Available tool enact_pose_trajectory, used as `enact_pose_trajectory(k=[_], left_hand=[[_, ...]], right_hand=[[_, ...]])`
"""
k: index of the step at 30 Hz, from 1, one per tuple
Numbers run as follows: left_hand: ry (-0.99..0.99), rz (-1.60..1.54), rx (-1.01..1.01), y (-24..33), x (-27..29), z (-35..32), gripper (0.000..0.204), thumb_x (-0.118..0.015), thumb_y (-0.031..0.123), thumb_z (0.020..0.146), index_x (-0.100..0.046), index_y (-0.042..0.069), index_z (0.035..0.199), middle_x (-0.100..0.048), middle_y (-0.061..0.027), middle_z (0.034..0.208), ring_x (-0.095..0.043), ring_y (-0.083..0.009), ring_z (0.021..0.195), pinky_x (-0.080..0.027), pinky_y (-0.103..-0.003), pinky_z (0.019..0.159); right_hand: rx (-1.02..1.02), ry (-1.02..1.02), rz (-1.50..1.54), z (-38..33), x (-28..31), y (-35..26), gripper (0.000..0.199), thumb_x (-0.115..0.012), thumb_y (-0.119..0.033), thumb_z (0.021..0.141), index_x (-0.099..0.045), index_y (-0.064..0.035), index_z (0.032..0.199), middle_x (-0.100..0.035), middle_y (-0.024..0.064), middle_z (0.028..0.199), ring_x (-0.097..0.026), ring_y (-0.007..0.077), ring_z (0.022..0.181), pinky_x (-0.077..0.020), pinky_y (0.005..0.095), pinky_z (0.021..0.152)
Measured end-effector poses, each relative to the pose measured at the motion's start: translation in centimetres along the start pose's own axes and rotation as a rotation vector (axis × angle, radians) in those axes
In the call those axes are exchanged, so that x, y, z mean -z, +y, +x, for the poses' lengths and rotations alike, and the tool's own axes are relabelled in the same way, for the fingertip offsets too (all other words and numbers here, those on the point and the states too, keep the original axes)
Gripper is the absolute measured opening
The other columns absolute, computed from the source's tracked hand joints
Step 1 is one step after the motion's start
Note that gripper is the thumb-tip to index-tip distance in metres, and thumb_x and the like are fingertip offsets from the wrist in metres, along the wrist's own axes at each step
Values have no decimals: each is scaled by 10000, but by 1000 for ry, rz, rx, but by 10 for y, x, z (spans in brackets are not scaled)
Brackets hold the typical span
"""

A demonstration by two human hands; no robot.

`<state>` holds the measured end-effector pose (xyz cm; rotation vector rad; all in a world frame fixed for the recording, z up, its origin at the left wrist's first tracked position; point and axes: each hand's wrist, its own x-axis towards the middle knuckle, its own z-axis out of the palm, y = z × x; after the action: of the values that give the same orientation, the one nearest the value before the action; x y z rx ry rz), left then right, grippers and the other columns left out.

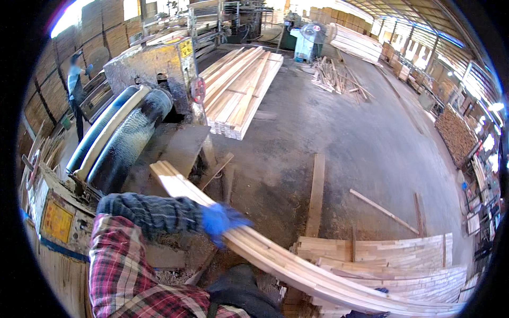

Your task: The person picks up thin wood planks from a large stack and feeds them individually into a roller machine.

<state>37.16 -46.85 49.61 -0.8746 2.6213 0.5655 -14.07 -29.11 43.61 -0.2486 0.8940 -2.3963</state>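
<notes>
My left hand (220,221), in a blue glove with a dark sleeve cover over a red plaid shirt, is shut on a bundle of long pale wooden strips (297,267). The bundle runs from the roller machine (124,140) at the left down to the lower right. My right hand (380,290) is mostly hidden under the bundle's near end. Only a bit of blue glove shows curled over the strips' edge there.
A low stack of strips (403,254) lies under the bundle at the lower right. A large pile of boards (241,85) sits on the concrete floor beyond the machine, with loose strips (318,193) and scrap (336,74) around. A person (76,90) stands at the far left.
</notes>
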Motion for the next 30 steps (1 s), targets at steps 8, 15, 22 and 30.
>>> enact_pose_trajectory(k=[8, 15, 22, 30], left_hand=[[470, -286, -293, -6, 48, 70, 993, -707, 492, 666, -245, 105, 1454, -516, -213, 1235, -535, -379, 1078, -435, -451, 932], [473, -161, -77, -135, -19, -19, 1007, -744, 477, 645, -259, 99, 1443, -517, -208, 1244, -543, -364, 1087, -437, -461, 938], [227, 67, 179, -197, -73, -54, 975, -728, 523, 653, -288, 130, 1429, -530, -179, 1229, -529, -341, 1110, -405, -481, 969], [255, -128, -13, -120, -56, 49, 952, -600, 675, 724, -292, 125, 1438, -505, -235, 1258, -513, -399, 1136, -428, -484, 922]], right_hand=[[-284, -545, 305, -41, -158, 82, 773, -486, -588, 808, -438, -26, 1336, -461, 230, 1341, -394, 395, 1271, -244, 540, 1108], [-394, -36, 137, 8, -136, 129, 779, -490, -634, 786, -423, -124, 1372, -494, 121, 1337, -442, 336, 1240, -289, 570, 1069], [-222, -149, -507, -42, -88, 263, 714, -450, -626, 809, -440, -166, 1355, -494, 108, 1329, -435, 321, 1236, -281, 589, 1034], [383, -960, -1918, -127, -82, 309, 669, -415, -605, 837, -429, -176, 1350, -470, 87, 1348, -394, 301, 1269, -236, 620, 1004]])
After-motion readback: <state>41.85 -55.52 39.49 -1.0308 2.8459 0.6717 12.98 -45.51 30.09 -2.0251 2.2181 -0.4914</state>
